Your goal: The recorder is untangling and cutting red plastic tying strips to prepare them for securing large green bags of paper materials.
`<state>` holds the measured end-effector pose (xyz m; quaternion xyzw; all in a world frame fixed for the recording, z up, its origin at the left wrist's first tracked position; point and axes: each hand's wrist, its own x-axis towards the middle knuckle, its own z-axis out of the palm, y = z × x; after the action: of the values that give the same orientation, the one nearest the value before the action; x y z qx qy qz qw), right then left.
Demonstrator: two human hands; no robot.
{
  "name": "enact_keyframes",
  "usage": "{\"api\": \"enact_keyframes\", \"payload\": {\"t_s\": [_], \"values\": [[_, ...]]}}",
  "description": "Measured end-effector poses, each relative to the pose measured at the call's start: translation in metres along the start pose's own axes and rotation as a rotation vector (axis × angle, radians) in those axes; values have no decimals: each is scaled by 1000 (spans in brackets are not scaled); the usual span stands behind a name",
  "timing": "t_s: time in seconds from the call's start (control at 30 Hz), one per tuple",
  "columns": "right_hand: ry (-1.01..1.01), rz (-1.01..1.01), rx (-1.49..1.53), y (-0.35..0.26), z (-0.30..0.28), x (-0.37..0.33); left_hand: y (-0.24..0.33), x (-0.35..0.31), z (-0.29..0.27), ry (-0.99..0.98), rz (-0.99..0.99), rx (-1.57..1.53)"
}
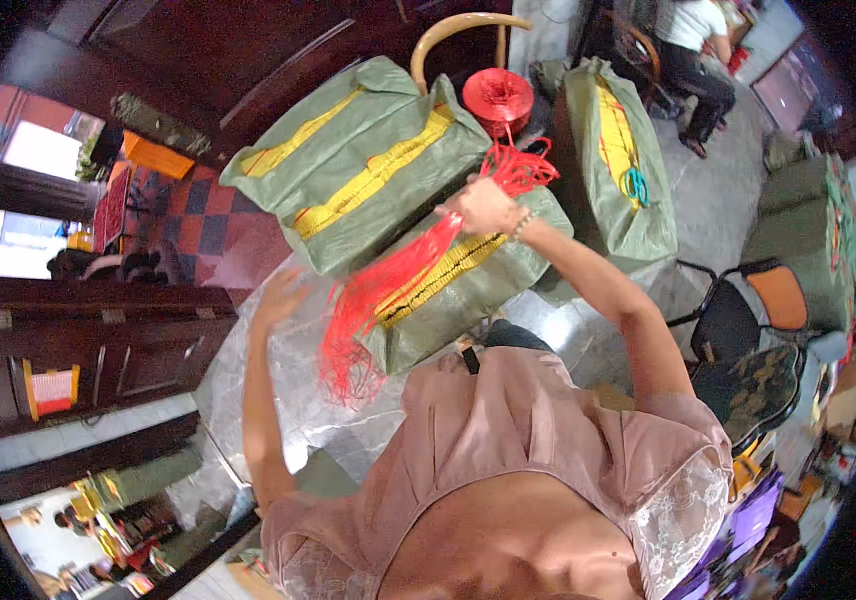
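My right hand [485, 207] is closed around a bundle of red plastic twine [403, 268]. Its loose strands hang down and to the left, and a looped end sticks out past the fist at the upper right. Off to the left, my left hand [284, 297] is raised with fingers stretched out, slightly blurred and apart from the twine. Beneath the bundle lies a green woven-plastic sack package [508, 290] with yellow stitched bands. A larger green package [348, 180] sits just beyond it. At the far side stands a red spool of twine [499, 100].
Another green package [616, 160] stands to the right, with teal-handled scissors [635, 187] on it. A wooden chair [468, 22] is behind the spool. At right are a black and orange chair [748, 305] and stacked green packages [798, 235]. A person [693, 55] sits at the far right.
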<state>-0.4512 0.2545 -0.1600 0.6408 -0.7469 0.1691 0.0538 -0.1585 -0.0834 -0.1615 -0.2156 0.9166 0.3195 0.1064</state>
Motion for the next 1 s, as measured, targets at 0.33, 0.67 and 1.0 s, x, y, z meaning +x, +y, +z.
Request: {"api": "enact_keyframes", "payload": {"t_s": [0.33, 0.67, 1.0], "values": [[236, -63, 291, -37, 8, -27, 267, 167, 134, -1175, -377, -747], [161, 233, 395, -7, -9, -101, 275, 219, 226, -1223, -463, -1293], [423, 1376, -179, 214, -12, -267, 285, 167, 215, -890, -372, -860]]}}
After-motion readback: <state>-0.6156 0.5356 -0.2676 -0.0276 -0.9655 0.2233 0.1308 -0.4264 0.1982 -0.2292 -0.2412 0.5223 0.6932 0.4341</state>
